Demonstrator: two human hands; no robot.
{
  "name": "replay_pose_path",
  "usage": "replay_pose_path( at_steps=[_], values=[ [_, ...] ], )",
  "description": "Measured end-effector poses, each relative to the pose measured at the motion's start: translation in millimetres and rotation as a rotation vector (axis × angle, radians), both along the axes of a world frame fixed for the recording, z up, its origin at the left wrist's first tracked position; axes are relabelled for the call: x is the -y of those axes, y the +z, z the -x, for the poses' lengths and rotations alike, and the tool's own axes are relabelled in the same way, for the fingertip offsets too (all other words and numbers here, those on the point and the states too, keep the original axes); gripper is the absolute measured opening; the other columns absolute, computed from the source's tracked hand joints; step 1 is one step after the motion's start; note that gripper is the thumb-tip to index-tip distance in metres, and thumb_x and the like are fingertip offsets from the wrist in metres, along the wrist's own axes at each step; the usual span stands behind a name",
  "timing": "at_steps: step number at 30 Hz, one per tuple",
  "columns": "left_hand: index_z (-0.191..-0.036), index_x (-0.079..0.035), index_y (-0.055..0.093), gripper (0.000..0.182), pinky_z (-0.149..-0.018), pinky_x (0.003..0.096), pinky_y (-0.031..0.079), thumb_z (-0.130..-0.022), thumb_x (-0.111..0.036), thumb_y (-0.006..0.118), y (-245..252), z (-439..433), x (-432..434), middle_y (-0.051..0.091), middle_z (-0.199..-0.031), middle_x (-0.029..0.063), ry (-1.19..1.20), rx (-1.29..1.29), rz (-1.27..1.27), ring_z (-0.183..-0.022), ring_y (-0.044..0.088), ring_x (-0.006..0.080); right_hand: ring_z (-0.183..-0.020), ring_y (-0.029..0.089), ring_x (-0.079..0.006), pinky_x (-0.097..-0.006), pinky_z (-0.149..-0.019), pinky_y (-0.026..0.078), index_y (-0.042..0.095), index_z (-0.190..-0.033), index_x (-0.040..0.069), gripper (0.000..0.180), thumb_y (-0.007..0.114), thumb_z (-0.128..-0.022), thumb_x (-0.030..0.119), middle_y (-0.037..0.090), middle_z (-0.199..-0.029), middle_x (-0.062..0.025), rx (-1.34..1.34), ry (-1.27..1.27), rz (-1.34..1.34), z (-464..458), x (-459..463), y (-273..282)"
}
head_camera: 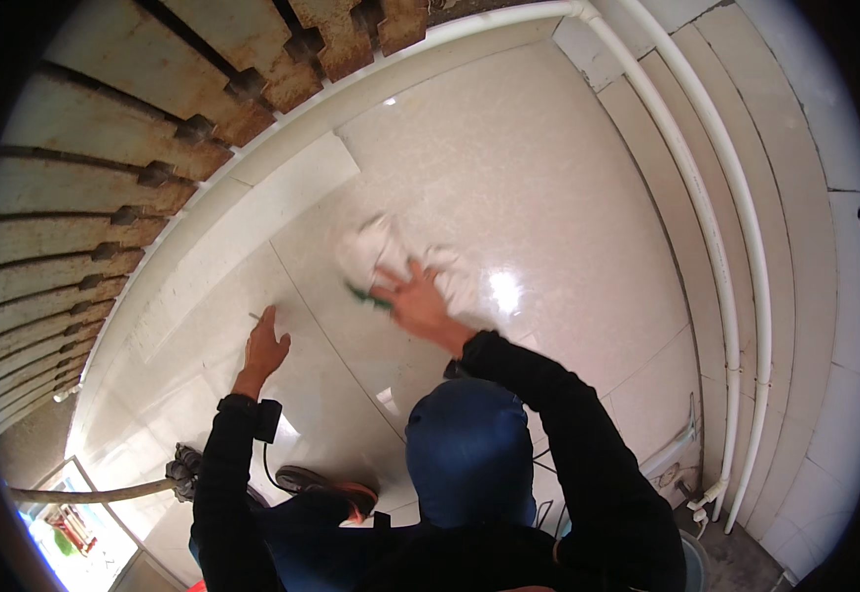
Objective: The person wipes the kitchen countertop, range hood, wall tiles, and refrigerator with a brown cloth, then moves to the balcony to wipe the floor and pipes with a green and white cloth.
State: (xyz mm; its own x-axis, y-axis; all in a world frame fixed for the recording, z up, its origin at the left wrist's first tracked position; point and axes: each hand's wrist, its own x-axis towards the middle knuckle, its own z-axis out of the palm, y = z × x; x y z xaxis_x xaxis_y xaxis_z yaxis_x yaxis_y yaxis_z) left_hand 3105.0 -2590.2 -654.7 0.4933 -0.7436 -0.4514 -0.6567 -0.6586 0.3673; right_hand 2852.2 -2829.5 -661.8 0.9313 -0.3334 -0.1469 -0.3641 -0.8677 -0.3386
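Observation:
My right hand [426, 307] presses, fingers spread, on a crumpled pale cloth [371, 248] lying on the glossy beige tile floor [533, 163]. The cloth and fingers are blurred. A dark green patch [365, 296] shows at the cloth's edge, beside my fingertips; what it belongs to is unclear. To the left, my left hand [263, 348] hovers over or rests on the tiles, I cannot tell which. A thin pale stick [255, 316], like a cigarette, pokes out from its fingers.
A rust-stained radiator [149, 133] curves along the upper left. White pipes [711, 222] run along the tiled wall at right. My bent blue-clad knee [471, 451] and a shoe [326, 485] are below. A wooden pole [97, 494] lies lower left; a bucket [695, 562] stands lower right.

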Motion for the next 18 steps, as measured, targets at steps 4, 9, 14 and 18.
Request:
replay_pose_path(
  at_steps=[4, 9, 14, 18],
  values=[
    [-0.137, 0.000, 0.046, 0.060, -0.107, 0.0413, 0.041, -0.084, -0.015, 0.068, 6, -1, -9, 0.051, -0.138, 0.0235, -0.102, -0.041, 0.025, -0.127, 0.050, 0.0388, -0.121, 0.045, -0.0379, -0.0559, -0.099, 0.036, 0.065, -0.120, 0.021, 0.047, 0.074, -0.074, 0.016, 0.054, -0.136, -0.0010, 0.219, 0.152, -0.465, 43, -53, 2],
    [-0.102, -0.012, 0.072, 0.018, -0.088, 0.0429, 0.051, -0.085, -0.017, 0.067, 23, -21, -44, 0.070, -0.107, 0.0141, -0.012, -0.063, -0.134, -0.099, 0.065, 0.0346, -0.131, 0.046, -0.0319, -0.0439, -0.113, 0.029, 0.057, -0.133, 0.009, 0.054, 0.064, -0.081, -0.002, 0.054, -0.139, -0.0116, 0.381, -0.269, -0.480, 206, 34, 38],
    [-0.084, -0.010, 0.074, 0.015, -0.073, 0.0445, 0.055, -0.085, -0.024, 0.067, 52, -42, -66, 0.071, -0.085, 0.0146, 0.082, 0.120, -0.259, -0.083, 0.068, 0.0343, -0.113, 0.054, -0.0396, -0.0486, -0.099, 0.042, 0.063, -0.124, 0.007, 0.042, 0.065, -0.086, 0.026, 0.055, -0.133, -0.0201, 0.041, -0.922, 0.060, 284, 146, 20],
    [-0.081, -0.010, 0.073, 0.026, -0.076, 0.0442, 0.055, -0.082, -0.036, 0.070, 64, -42, -50, 0.071, -0.084, 0.0135, 0.083, 0.203, -0.374, -0.084, 0.069, 0.0338, -0.118, 0.049, -0.0426, -0.0547, -0.099, 0.039, 0.065, -0.124, 0.016, 0.045, 0.067, -0.083, 0.035, 0.055, -0.133, -0.0156, 0.080, -0.595, 0.324, 186, 56, -39]
  ],
)
